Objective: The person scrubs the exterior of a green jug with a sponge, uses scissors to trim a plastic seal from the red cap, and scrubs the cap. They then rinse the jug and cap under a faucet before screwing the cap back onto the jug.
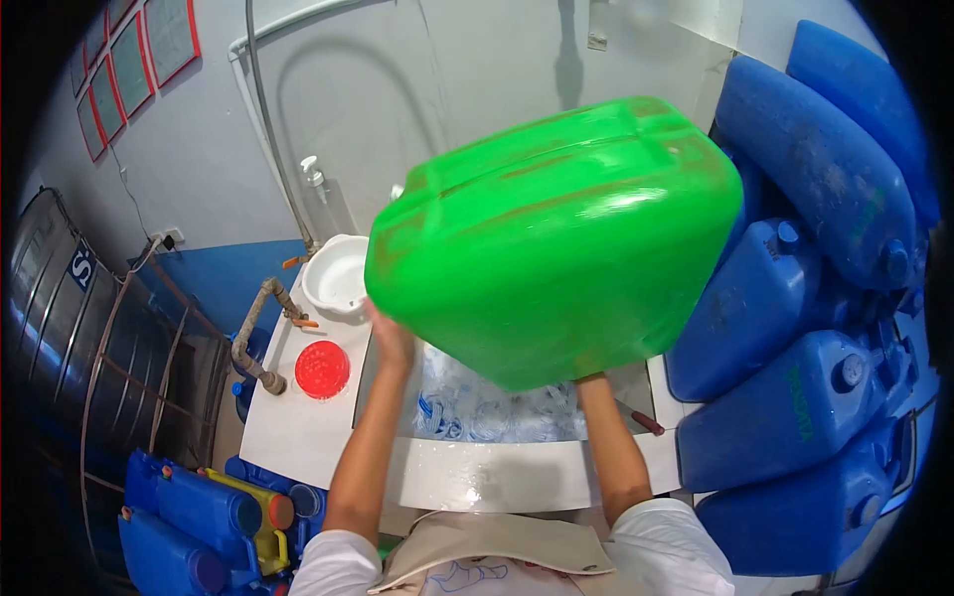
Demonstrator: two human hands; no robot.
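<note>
A large green plastic jug (556, 248) is held up, tilted, above a sink basin. My left hand (391, 340) presses against its lower left end; the fingers are partly hidden by the jug. Under its right lower part is my right hand (590, 370), mostly covered by the jug. Below the jug, the basin holds water with blue and white caps or rings (477, 415) in it. A dark red handle (648, 423) lies at the basin's right edge.
A white bowl (338, 275), a red round lid (322, 370) and a pipe faucet (248, 333) are on the counter's left. Several blue jugs (785, 407) are stacked at right. Blue and yellow jugs (260, 517) stand lower left, near a steel tank (60, 338).
</note>
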